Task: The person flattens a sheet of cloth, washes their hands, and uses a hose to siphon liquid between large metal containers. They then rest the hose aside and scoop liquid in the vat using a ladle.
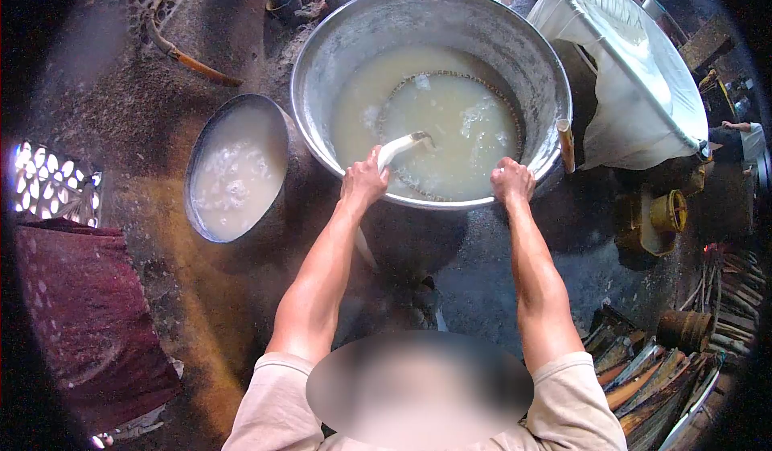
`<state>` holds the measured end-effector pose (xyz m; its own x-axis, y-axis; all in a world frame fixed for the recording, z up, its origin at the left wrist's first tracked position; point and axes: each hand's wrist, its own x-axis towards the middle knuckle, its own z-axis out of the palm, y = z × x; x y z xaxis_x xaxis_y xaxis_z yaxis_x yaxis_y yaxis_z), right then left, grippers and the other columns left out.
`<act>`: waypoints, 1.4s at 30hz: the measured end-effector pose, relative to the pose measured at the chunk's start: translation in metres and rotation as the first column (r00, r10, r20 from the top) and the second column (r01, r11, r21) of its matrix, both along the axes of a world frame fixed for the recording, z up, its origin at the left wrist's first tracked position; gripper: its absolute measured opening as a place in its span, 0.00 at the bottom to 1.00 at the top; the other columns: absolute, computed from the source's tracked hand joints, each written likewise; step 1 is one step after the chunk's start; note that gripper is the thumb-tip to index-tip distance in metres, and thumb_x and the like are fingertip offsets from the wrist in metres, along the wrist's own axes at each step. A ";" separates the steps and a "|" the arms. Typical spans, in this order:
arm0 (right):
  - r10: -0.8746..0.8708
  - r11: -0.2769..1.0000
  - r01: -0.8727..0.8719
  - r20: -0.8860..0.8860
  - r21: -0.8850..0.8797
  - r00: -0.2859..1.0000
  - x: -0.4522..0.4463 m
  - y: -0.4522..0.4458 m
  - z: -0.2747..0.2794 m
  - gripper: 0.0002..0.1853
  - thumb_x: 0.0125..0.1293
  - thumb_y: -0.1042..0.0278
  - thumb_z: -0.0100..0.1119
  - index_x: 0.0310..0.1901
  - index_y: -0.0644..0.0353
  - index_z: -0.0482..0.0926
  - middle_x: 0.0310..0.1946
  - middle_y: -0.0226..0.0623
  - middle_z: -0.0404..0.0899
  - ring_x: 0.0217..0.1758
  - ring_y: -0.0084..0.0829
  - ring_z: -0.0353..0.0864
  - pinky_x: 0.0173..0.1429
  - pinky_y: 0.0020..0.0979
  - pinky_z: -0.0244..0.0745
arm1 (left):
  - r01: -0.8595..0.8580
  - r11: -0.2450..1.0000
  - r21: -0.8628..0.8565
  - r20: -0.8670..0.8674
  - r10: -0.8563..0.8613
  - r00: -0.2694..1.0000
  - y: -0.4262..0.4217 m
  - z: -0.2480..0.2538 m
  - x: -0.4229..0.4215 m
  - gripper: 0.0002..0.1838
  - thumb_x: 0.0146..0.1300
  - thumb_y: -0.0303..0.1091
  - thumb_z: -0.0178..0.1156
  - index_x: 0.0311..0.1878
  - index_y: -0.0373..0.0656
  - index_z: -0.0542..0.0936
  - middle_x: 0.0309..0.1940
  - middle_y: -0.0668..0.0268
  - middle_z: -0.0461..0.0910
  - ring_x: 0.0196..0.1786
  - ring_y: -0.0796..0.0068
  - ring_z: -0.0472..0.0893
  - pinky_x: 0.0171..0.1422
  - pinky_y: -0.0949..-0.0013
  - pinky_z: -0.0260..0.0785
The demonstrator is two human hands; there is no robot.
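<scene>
The white tube (pixel 398 147) slanted forward-right over the pot (pixel 322 57), its tip beyond the left hand (pixel 366 179), curled tightly around it; the right hand (pixel 513 180) bunched at the rim, hold unclear.

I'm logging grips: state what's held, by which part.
The left hand holds a curved white tube behind the end pointing into a round silver metal pot. The right hand is closed at the pot's rim; whether it grips the rim cannot be told.

You had two hands (pixel 365 181) (pixel 513 180), one large metal vat (pixel 326 73), one smaller tub (pixel 188 187) and one pale tube (pixel 396 148). Around you were one dark red cloth (pixel 92 314) and one white cloth (pixel 639 105).
</scene>
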<state>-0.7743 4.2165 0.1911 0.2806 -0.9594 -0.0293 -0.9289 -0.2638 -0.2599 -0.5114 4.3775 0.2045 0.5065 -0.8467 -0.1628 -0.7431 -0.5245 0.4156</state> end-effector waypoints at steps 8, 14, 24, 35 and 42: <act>-0.005 0.999 0.005 -0.009 0.033 1.000 0.000 -0.002 -0.003 0.12 0.56 0.64 0.52 0.35 0.54 0.85 0.34 0.49 0.84 0.42 0.45 0.84 0.56 0.41 0.70 | 0.007 1.000 -0.009 0.016 -0.007 1.000 0.000 -0.004 0.001 0.27 0.61 0.41 0.59 0.63 0.51 0.66 0.40 0.43 0.82 0.45 0.38 0.81 0.51 0.44 0.74; 0.000 1.000 0.000 0.007 0.012 1.000 0.000 -0.001 -0.002 0.12 0.56 0.63 0.52 0.36 0.53 0.85 0.34 0.49 0.84 0.41 0.46 0.85 0.54 0.42 0.72 | 0.002 0.999 -0.041 0.021 -0.001 1.000 0.002 -0.005 0.001 0.27 0.61 0.40 0.57 0.64 0.54 0.66 0.37 0.45 0.82 0.43 0.39 0.81 0.50 0.44 0.74; -0.005 1.000 0.006 -0.017 0.004 1.000 0.000 -0.001 -0.001 0.12 0.56 0.63 0.52 0.35 0.53 0.85 0.34 0.48 0.84 0.41 0.46 0.85 0.53 0.42 0.73 | 0.007 0.999 -0.035 0.023 -0.006 1.000 0.001 -0.003 0.001 0.28 0.60 0.41 0.57 0.66 0.51 0.67 0.37 0.44 0.82 0.43 0.40 0.81 0.49 0.45 0.74; -0.001 1.000 0.001 -0.006 -0.009 1.000 -0.001 -0.002 -0.005 0.12 0.55 0.63 0.53 0.35 0.54 0.85 0.34 0.48 0.84 0.42 0.46 0.85 0.52 0.42 0.73 | 0.004 1.000 -0.021 0.045 -0.003 0.999 0.001 -0.005 0.001 0.28 0.61 0.41 0.57 0.65 0.52 0.67 0.38 0.44 0.82 0.43 0.40 0.81 0.50 0.45 0.74; 0.006 1.000 -0.006 -0.008 -0.010 1.000 0.000 -0.002 -0.003 0.12 0.54 0.63 0.53 0.35 0.53 0.85 0.34 0.46 0.85 0.41 0.45 0.85 0.52 0.42 0.72 | 0.002 1.000 -0.027 0.030 -0.002 1.000 0.001 -0.007 0.002 0.28 0.61 0.41 0.57 0.65 0.55 0.66 0.38 0.45 0.82 0.44 0.40 0.81 0.50 0.44 0.74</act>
